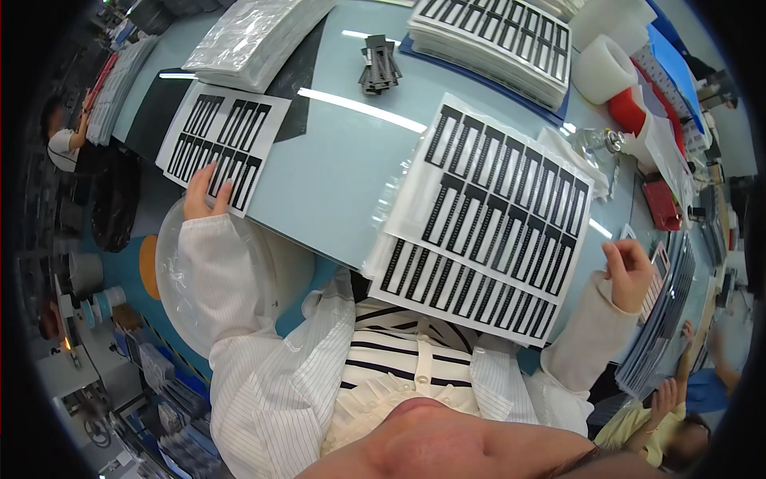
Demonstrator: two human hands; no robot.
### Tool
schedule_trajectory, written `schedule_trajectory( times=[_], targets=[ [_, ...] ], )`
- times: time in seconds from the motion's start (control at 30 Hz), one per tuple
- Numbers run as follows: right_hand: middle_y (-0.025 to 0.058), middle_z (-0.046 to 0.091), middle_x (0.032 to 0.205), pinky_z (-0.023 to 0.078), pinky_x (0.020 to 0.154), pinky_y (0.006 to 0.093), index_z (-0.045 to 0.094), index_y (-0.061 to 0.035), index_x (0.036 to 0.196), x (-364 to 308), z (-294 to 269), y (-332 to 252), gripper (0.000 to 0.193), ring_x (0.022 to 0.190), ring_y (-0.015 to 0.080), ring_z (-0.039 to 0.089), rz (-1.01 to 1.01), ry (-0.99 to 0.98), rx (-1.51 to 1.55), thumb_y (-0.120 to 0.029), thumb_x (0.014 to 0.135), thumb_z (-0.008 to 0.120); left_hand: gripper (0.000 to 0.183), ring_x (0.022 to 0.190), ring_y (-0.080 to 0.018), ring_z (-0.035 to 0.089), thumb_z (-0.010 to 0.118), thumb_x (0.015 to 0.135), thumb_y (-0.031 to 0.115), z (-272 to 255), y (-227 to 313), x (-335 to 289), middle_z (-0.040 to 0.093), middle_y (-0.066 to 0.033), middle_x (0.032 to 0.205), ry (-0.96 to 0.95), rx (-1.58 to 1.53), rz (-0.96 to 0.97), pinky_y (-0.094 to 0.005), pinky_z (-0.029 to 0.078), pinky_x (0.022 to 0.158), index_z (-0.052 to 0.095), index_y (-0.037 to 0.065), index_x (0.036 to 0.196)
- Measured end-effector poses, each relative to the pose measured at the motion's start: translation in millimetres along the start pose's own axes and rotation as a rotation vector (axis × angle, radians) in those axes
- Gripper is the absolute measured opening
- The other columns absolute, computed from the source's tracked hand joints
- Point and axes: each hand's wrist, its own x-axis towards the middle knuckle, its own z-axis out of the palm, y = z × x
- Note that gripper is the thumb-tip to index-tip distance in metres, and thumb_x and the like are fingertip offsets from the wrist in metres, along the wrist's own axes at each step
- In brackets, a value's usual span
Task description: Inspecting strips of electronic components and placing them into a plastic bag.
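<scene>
At the left table edge, my left hand (209,195) rests with its fingers apart on a white sheet (267,112) printed with black frame-shaped pieces. My right hand (629,274) is raised beside the table on the right, fingers curled and thumb against the forefinger. Whatever it may pinch is too small or hidden to make out. Between my hands lies a larger stack of white sheets (479,231) with rows of black strips and frames, overhanging the near table edge. Further back, a small heap of dark strips (379,65) sits on the table.
A tall pile of printed sheets (495,48) on a blue board stands at the back, next to a plastic-wrapped stack (255,40). White rolls (604,70) and a clear bottle (594,142) are at the right. A round white tub (179,271) stands below the left edge. Other people work at both sides.
</scene>
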Motion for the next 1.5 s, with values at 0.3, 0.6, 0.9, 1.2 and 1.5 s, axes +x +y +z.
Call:
schedule_trajectory(
  times=[0.3, 0.6, 0.9, 1.2, 1.5],
  targets=[
    [0.0046, 0.050, 0.061, 0.033, 0.047, 0.0221, 0.056, 0.0020, 0.075, -18.3, 52.6, -153.9, 0.019, 0.051, 0.0105, 0.046, -0.550, -0.297, -0.449, -0.008, 0.068, 0.071, 0.049, 0.118, -0.0324, 0.042, 0.065, 0.079, 0.024, 17.5, 25.4, -10.0, 0.045, -0.0177, 0.126, 0.042, 0.084, 0.029, -0.0407, 0.035, 0.098, 0.051, 0.004, 0.121],
    [0.0089, 0.056, 0.087, 0.047, 0.071, 0.0350, 0.057, -0.0040, 0.090, 21.1, 267.8, -212.0, 0.026, 0.081, 0.0247, 0.058, -0.976, -0.616, -0.555, -0.025, 0.076, 0.065, 0.049, 0.116, -0.0321, 0.044, 0.067, 0.077, 0.024, 9.0, 22.7, -11.5, 0.048, -0.0179, 0.123, 0.080, 0.028, 0.091, -0.0391, 0.035, 0.097, 0.053, 0.002, 0.118],
    [0.0107, 0.056, 0.099, 0.045, 0.083, 0.0337, 0.057, -0.0003, 0.097, 37.1, 434.6, -188.5, 0.042, 0.099, 0.0253, 0.051, -0.994, -0.532, -0.392, -0.034, 0.075, 0.066, 0.054, 0.114, -0.0324, 0.045, 0.070, 0.071, 0.020, 8.9, 20.8, -12.8, 0.050, -0.0178, 0.121, 0.128, 0.004, 0.094, -0.0390, 0.036, 0.096, 0.052, 0.001, 0.118],
    [0.0129, 0.056, 0.096, 0.044, 0.083, 0.0331, 0.055, 0.0026, 0.099, 37.7, 442.1, -174.2, 0.055, 0.095, 0.0263, 0.052, -1.121, -0.416, -0.281, -0.042, 0.070, 0.068, 0.058, 0.114, -0.0317, 0.046, 0.072, 0.068, 0.019, 8.5, 17.5, -12.3, 0.051, -0.0167, 0.121, 0.134, -0.008, 0.091, -0.0394, 0.036, 0.096, 0.052, 0.001, 0.118],
    [0.0049, 0.057, 0.066, 0.048, 0.060, 0.0291, 0.056, -0.0035, 0.080, 37.4, 446.7, -177.3, 0.031, 0.066, 0.0206, 0.058, -1.514, -0.167, -0.549, -0.032, 0.072, 0.065, 0.058, 0.113, -0.0312, 0.047, 0.072, 0.069, 0.018, 9.7, 16.4, -14.3, 0.051, -0.0153, 0.121, 0.130, -0.049, 0.082, -0.0382, 0.037, 0.096, 0.050, 0.001, 0.120]
  ],
)
